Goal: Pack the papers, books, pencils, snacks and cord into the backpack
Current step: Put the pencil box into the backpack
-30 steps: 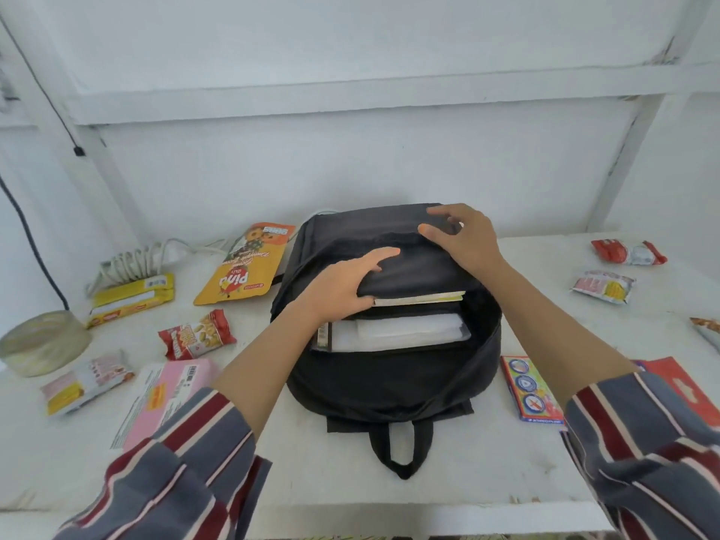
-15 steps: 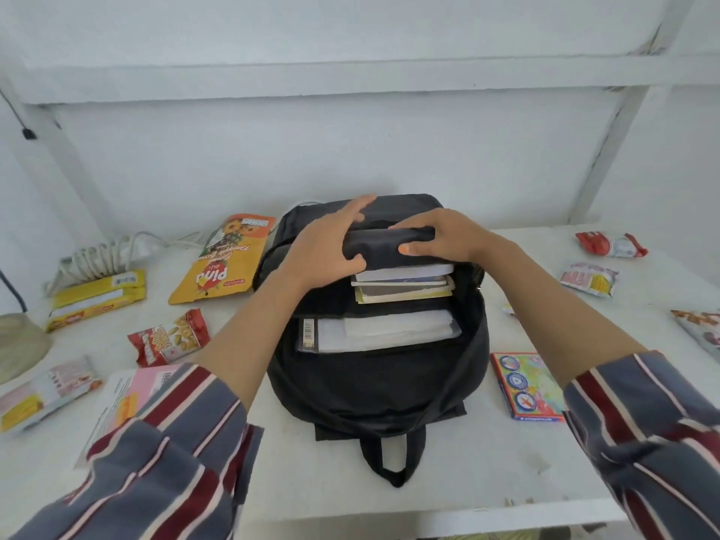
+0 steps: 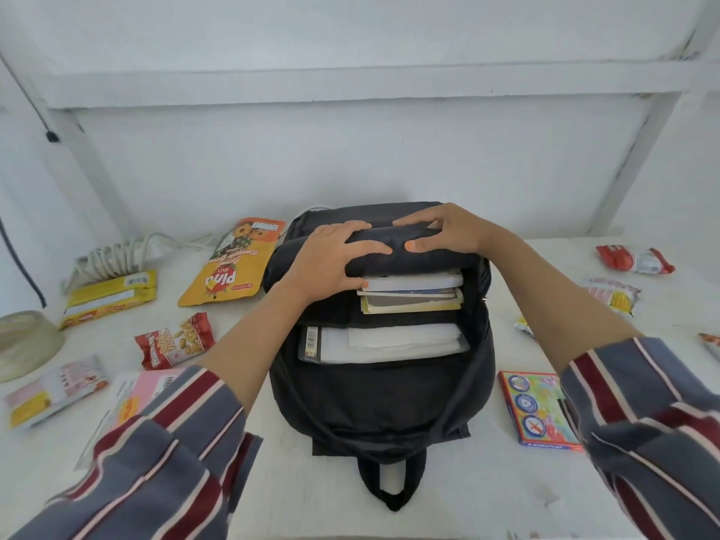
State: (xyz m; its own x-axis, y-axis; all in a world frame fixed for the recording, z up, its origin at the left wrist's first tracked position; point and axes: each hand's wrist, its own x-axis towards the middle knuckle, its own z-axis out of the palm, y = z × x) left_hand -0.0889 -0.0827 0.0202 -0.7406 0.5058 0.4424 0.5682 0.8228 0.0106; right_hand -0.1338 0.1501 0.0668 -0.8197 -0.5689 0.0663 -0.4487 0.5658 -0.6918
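Left hand (image 3: 331,259) and right hand (image 3: 448,231) both grip the black fabric backpack (image 3: 374,403) at its upper flap, fingers curled, above the stacked books (image 3: 413,292)

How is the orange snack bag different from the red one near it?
The orange bag is larger and lies flat; the red bag is smaller and crinkled. The orange bag sits farther back, the red bag nearer. Both lie on the table, not yet packed.
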